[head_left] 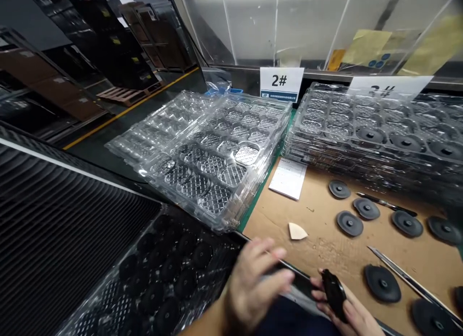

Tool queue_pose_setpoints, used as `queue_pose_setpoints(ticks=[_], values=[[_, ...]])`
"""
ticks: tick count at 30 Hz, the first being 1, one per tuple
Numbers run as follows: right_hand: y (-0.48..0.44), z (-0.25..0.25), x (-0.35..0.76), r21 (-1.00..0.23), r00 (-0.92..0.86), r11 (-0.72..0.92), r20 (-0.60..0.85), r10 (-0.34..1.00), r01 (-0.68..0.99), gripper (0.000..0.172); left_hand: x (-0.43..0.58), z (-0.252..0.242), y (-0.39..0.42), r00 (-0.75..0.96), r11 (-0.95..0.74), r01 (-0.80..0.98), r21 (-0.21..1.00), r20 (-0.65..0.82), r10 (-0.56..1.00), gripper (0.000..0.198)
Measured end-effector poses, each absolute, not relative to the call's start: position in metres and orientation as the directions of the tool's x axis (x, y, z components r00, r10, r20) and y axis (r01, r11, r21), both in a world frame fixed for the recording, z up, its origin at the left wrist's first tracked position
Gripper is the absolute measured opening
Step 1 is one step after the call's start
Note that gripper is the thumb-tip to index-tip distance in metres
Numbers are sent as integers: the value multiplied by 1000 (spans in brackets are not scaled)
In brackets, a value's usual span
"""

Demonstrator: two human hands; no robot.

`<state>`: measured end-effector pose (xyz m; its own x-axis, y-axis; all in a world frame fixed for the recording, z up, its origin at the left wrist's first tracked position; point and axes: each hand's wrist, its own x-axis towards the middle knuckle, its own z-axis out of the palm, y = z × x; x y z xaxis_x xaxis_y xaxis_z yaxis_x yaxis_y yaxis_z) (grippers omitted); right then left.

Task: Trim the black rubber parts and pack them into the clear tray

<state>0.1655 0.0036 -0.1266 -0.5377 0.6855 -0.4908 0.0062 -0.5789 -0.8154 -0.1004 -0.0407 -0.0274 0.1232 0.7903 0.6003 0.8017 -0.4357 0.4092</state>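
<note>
Item 1 — right hand (356,314), fingers curled narrowly around a black oblong part (333,295), its long axis tilted from upper left to lower right. Item 2 — left hand (257,285), blurred, nearer a dark flat strip (298,280) lying between the 2 hands; whether it grips the strip, cannot tell.

Right of the grip: black hubbed discs (382,283) on a cardboard sheet (321,249), with a long steel tool (408,283) beside them. Ahead of the grip: a beige wedge (297,231), then a white paper slip (288,178). Left of the grip: a clear tray of black discs (166,278). Further ahead: stacked clear blister trays (213,157) and a "2#" card (282,80).
</note>
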Motion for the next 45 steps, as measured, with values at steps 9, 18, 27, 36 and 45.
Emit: queue_pose_setpoints(ticks=[9,18,27,36,45], values=[[4,-121,138,-719,-480,-669,-528,701,-186,52,-224,5,-45,-13,-19,991,132,238,971,53],[2,-99,133,-706,-444,-691,-575,687,-154,51,-274,12,-50,-59,63,998,1,324,944,39],[-3,-99,126,-724,-439,-669,-553,708,-167,51,-277,3,-45,-100,68,993,100,365,925,31],[-4,-92,125,-709,-410,-675,-564,716,-203,54,-249,7,-62,-118,59,989,138,467,876,66],[6,-50,99,-549,-667,-776,-456,589,-310,50,-81,-51,-59,-49,-253,470,846,310,949,55]])
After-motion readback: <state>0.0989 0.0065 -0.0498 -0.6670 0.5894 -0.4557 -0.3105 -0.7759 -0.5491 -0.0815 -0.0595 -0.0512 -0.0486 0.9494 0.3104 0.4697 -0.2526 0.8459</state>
